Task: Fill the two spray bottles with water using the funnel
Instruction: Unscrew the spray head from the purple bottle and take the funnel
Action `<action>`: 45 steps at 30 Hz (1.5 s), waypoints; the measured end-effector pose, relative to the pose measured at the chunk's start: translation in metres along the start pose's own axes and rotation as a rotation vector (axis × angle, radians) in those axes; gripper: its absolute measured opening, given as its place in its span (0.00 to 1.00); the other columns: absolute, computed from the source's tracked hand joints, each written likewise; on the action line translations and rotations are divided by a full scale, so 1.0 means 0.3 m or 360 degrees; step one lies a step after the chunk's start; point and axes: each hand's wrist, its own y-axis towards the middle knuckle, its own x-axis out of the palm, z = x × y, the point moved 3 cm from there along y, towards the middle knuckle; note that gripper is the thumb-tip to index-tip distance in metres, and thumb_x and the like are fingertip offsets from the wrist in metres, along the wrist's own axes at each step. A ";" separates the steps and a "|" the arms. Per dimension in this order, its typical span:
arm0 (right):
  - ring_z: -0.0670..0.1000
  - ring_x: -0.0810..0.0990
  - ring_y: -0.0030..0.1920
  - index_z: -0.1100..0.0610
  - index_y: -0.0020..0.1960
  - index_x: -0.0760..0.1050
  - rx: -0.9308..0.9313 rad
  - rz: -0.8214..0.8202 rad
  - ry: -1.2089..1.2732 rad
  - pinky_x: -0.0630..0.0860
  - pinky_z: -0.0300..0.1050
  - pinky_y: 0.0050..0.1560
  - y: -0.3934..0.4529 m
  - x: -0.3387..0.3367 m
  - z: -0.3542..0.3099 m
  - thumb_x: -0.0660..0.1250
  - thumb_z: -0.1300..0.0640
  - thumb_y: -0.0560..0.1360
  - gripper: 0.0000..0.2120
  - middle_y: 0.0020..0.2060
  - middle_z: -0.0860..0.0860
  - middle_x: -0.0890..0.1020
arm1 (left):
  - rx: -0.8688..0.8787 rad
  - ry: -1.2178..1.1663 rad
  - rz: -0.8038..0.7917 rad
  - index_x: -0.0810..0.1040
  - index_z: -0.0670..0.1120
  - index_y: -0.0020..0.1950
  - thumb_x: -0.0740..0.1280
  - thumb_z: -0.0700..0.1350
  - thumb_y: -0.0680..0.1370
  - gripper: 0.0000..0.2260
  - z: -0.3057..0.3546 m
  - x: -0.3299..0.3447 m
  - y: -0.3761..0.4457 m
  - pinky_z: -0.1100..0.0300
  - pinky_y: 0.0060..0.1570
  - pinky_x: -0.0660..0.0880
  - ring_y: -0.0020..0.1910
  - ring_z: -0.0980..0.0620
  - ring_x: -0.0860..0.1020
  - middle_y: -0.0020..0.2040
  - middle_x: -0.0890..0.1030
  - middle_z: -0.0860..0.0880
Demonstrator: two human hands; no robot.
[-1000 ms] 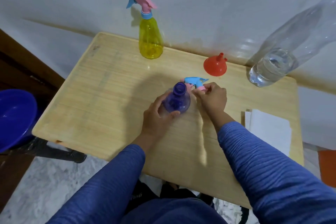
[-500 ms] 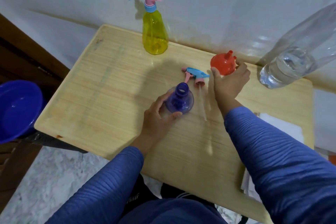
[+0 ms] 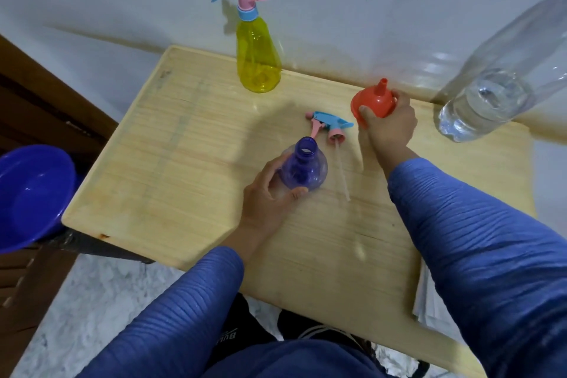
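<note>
Seen from above, a person in blue ribbed sleeves works at a small wooden table [image 3: 190, 169]. The left hand [image 3: 267, 196] wraps around the base of an open purple spray bottle [image 3: 302, 170] standing upright at the table's centre, thumb and fingers curled against it. The right hand [image 3: 389, 126], at about 2 o'clock from that bottle, grips an orange funnel [image 3: 374, 103] with its spout pointing up. Between them lies the removed pink-and-blue spray head [image 3: 329, 127], its clear tube trailing toward 6 o'clock. A capped yellow spray bottle [image 3: 257, 61] stands at 12 o'clock; a large clear water bottle [image 3: 487, 101] at 3 o'clock. No writing on these items is legible.
</note>
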 end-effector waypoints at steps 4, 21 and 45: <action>0.53 0.74 0.61 0.54 0.67 0.71 -0.0022 -0.0024 0.0177 0.70 0.41 0.63 -0.050 -0.044 -0.024 0.77 0.54 0.62 0.35 0.63 0.55 0.73 | -0.0001 0.0004 -0.0021 0.71 0.61 0.64 0.76 0.52 0.65 0.29 -0.005 -0.001 0.001 0.63 0.56 0.74 0.57 0.58 0.76 0.60 0.78 0.57; 0.45 0.79 0.57 0.45 0.71 0.64 -0.0617 -0.0443 0.0264 0.72 0.46 0.65 -0.324 -0.236 -0.188 0.69 0.62 0.73 0.30 0.55 0.46 0.79 | -0.0014 -0.0047 -0.0074 0.71 0.60 0.66 0.76 0.48 0.68 0.28 0.022 -0.013 -0.018 0.79 0.46 0.69 0.52 0.62 0.76 0.56 0.78 0.61; 0.50 0.76 0.57 0.54 0.56 0.81 -0.1426 -0.0810 -0.0114 0.66 0.29 0.59 -0.430 -0.182 -0.280 0.66 0.54 0.74 0.12 0.48 0.40 0.80 | 0.0012 0.0031 -0.0089 0.68 0.61 0.67 0.74 0.55 0.68 0.29 0.004 -0.011 -0.012 0.67 0.50 0.72 0.53 0.57 0.77 0.59 0.78 0.56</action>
